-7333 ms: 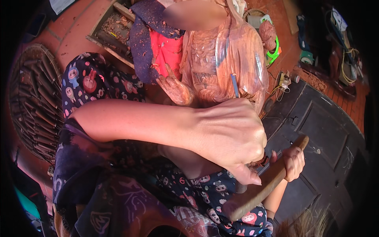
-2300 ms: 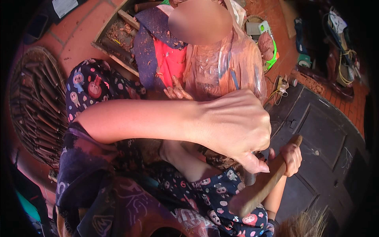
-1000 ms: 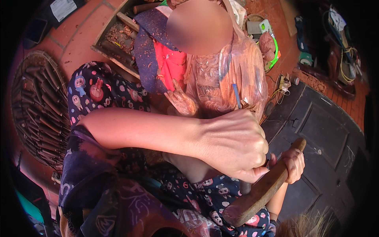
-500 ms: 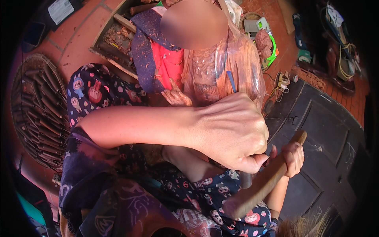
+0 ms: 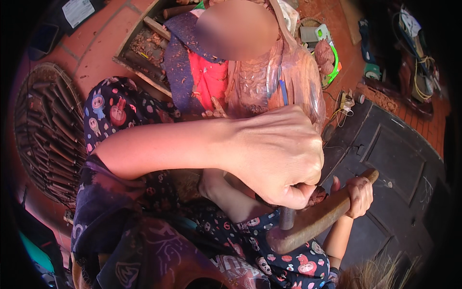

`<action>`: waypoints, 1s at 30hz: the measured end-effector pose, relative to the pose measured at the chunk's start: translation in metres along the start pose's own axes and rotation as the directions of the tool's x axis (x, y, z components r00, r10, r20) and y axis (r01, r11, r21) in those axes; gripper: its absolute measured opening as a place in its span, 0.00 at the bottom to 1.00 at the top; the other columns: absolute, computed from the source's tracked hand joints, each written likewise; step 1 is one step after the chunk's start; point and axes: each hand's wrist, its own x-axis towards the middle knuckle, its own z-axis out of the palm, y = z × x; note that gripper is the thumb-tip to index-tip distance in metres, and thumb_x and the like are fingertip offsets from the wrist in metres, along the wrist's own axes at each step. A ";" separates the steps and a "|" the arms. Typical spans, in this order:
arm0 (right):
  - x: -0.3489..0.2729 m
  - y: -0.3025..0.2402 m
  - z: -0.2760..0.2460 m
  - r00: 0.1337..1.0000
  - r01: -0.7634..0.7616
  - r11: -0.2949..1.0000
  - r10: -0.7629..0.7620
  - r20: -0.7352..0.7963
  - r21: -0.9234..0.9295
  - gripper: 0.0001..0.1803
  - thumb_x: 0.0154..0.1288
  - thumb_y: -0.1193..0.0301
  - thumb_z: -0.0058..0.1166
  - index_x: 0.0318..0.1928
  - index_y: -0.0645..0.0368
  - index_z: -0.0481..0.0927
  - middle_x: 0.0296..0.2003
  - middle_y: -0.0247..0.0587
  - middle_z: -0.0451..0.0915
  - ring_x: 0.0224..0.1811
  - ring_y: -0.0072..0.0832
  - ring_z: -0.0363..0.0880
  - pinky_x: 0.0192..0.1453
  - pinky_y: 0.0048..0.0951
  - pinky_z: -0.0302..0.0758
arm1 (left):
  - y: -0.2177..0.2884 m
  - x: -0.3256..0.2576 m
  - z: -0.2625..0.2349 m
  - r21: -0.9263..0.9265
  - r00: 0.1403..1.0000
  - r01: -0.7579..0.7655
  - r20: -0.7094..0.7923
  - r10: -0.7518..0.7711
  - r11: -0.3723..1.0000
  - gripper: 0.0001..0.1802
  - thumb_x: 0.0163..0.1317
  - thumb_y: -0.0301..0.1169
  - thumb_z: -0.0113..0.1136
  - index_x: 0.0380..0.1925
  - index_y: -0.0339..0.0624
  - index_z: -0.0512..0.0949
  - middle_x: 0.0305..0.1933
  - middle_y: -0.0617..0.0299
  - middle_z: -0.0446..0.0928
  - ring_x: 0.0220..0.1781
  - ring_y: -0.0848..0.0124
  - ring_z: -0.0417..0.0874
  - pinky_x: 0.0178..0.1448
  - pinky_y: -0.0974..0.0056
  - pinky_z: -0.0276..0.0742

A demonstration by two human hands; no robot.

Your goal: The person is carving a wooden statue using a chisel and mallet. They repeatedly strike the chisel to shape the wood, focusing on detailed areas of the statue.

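My left hand (image 5: 276,156) is a closed fist around a chisel; its grey metal shaft (image 5: 287,217) sticks out below the fingers. My right hand (image 5: 358,195) grips the handle of a wooden mallet (image 5: 313,222), whose thick head lies right beside the shaft. Just beyond my left fist stands a reddish carved wooden figure (image 5: 269,82) with a blue mark on it. The chisel's tip is hidden behind my fist. My lap, in patterned dark cloth (image 5: 269,245), is underneath.
A round woven basket (image 5: 26,96) at the left holds several wooden-handled tools. A wooden tray with shavings (image 5: 144,48) lies on the red tile floor behind. A dark panelled board (image 5: 399,164) is at the right, with cables and small tools beyond it.
The mallet head has shifted slightly up and down near the chisel's shaft between frames. My left fist stays on the chisel against the carving, almost in place.
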 end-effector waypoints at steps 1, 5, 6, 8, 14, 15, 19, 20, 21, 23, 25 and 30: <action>0.003 0.001 -0.001 1.000 0.020 0.999 -0.020 0.002 0.026 0.18 0.57 0.70 0.72 0.29 0.62 0.71 0.20 0.44 0.75 0.20 0.39 0.77 0.28 0.38 0.77 | 0.000 -0.001 -0.001 -0.016 1.000 -0.006 0.001 0.006 1.000 0.10 0.40 0.29 0.63 0.10 0.42 0.72 0.16 0.60 0.71 0.20 0.57 0.77 0.22 0.54 0.67; 0.010 -0.002 0.001 1.000 0.019 0.999 -0.019 0.009 0.026 0.18 0.57 0.71 0.72 0.29 0.62 0.71 0.20 0.44 0.76 0.20 0.39 0.77 0.28 0.38 0.77 | 0.002 -0.002 -0.008 0.012 0.997 0.017 0.071 -0.017 1.000 0.10 0.38 0.28 0.63 0.09 0.41 0.72 0.16 0.59 0.71 0.20 0.56 0.77 0.22 0.54 0.66; 0.010 -0.003 0.001 1.000 0.016 1.000 -0.017 0.011 0.025 0.18 0.57 0.71 0.72 0.29 0.62 0.71 0.20 0.44 0.76 0.21 0.39 0.77 0.27 0.38 0.77 | 0.003 -0.002 -0.011 0.015 0.996 0.019 0.088 -0.020 1.000 0.10 0.38 0.28 0.63 0.08 0.41 0.72 0.15 0.59 0.71 0.20 0.56 0.76 0.22 0.54 0.66; 0.009 -0.002 0.000 1.000 0.025 0.999 -0.026 0.018 0.044 0.18 0.55 0.72 0.73 0.29 0.62 0.71 0.21 0.44 0.76 0.21 0.39 0.77 0.28 0.37 0.76 | 0.003 -0.002 -0.012 0.020 0.995 0.022 0.100 -0.024 1.000 0.10 0.37 0.28 0.62 0.08 0.41 0.72 0.15 0.59 0.70 0.20 0.56 0.76 0.22 0.54 0.66; 0.011 -0.007 -0.004 0.995 -0.021 1.000 0.022 0.094 -0.012 0.19 0.53 0.72 0.75 0.29 0.61 0.72 0.21 0.42 0.76 0.22 0.38 0.77 0.28 0.36 0.77 | 0.002 -0.003 -0.010 0.185 0.998 -0.054 0.054 0.044 0.981 0.10 0.41 0.31 0.63 0.09 0.43 0.73 0.16 0.61 0.72 0.21 0.60 0.78 0.25 0.56 0.71; 0.010 -0.006 -0.001 0.998 -0.021 1.000 0.020 0.065 0.008 0.19 0.52 0.72 0.76 0.29 0.61 0.72 0.21 0.42 0.75 0.22 0.37 0.77 0.28 0.36 0.76 | 0.003 -0.005 -0.004 0.181 0.997 -0.070 0.028 0.066 0.981 0.10 0.42 0.31 0.63 0.09 0.44 0.73 0.17 0.62 0.72 0.21 0.60 0.78 0.25 0.56 0.72; 0.013 -0.009 -0.002 0.998 -0.037 0.999 0.035 0.055 0.021 0.20 0.51 0.73 0.77 0.29 0.61 0.72 0.21 0.41 0.75 0.22 0.36 0.76 0.28 0.35 0.76 | 0.002 -0.010 0.009 0.102 0.997 -0.072 -0.007 0.073 0.992 0.11 0.45 0.32 0.62 0.10 0.44 0.72 0.18 0.62 0.72 0.23 0.61 0.78 0.27 0.57 0.74; 0.014 -0.009 -0.002 0.998 -0.034 0.999 0.033 0.056 0.023 0.20 0.51 0.73 0.77 0.29 0.61 0.72 0.21 0.41 0.75 0.22 0.36 0.77 0.28 0.35 0.76 | 0.001 -0.010 0.010 0.081 0.997 -0.066 -0.033 0.069 0.994 0.11 0.44 0.32 0.62 0.10 0.44 0.72 0.18 0.62 0.71 0.23 0.61 0.78 0.27 0.57 0.74; 0.014 -0.009 0.000 0.999 -0.026 0.999 0.024 0.047 0.030 0.20 0.51 0.73 0.77 0.29 0.61 0.72 0.21 0.41 0.75 0.22 0.36 0.77 0.28 0.35 0.76 | -0.001 -0.011 0.010 0.097 0.998 -0.054 -0.024 0.057 0.994 0.11 0.44 0.31 0.63 0.10 0.43 0.72 0.18 0.62 0.71 0.23 0.61 0.78 0.26 0.57 0.73; 0.014 -0.009 -0.004 0.998 -0.016 0.999 0.014 0.065 0.029 0.20 0.52 0.71 0.76 0.30 0.61 0.72 0.21 0.42 0.75 0.22 0.37 0.77 0.28 0.36 0.77 | 0.000 -0.011 0.010 0.088 0.998 -0.053 -0.032 0.056 0.995 0.11 0.44 0.31 0.63 0.10 0.44 0.72 0.18 0.62 0.71 0.23 0.61 0.78 0.26 0.57 0.73; 0.013 -0.010 -0.015 0.994 -0.014 1.000 0.013 0.106 0.010 0.20 0.55 0.69 0.75 0.30 0.61 0.72 0.21 0.42 0.75 0.22 0.38 0.77 0.29 0.37 0.77 | 0.002 -0.009 0.009 0.067 0.997 -0.070 -0.040 0.073 0.995 0.11 0.43 0.31 0.63 0.10 0.44 0.71 0.18 0.62 0.71 0.23 0.61 0.78 0.26 0.56 0.72; 0.017 -0.013 -0.008 0.996 -0.002 1.000 0.000 0.094 0.019 0.20 0.55 0.69 0.76 0.30 0.61 0.72 0.21 0.42 0.76 0.22 0.38 0.78 0.28 0.37 0.77 | 0.001 -0.009 0.006 0.053 0.996 -0.060 -0.063 0.063 0.997 0.13 0.42 0.31 0.64 0.09 0.44 0.70 0.17 0.61 0.69 0.22 0.59 0.77 0.25 0.56 0.70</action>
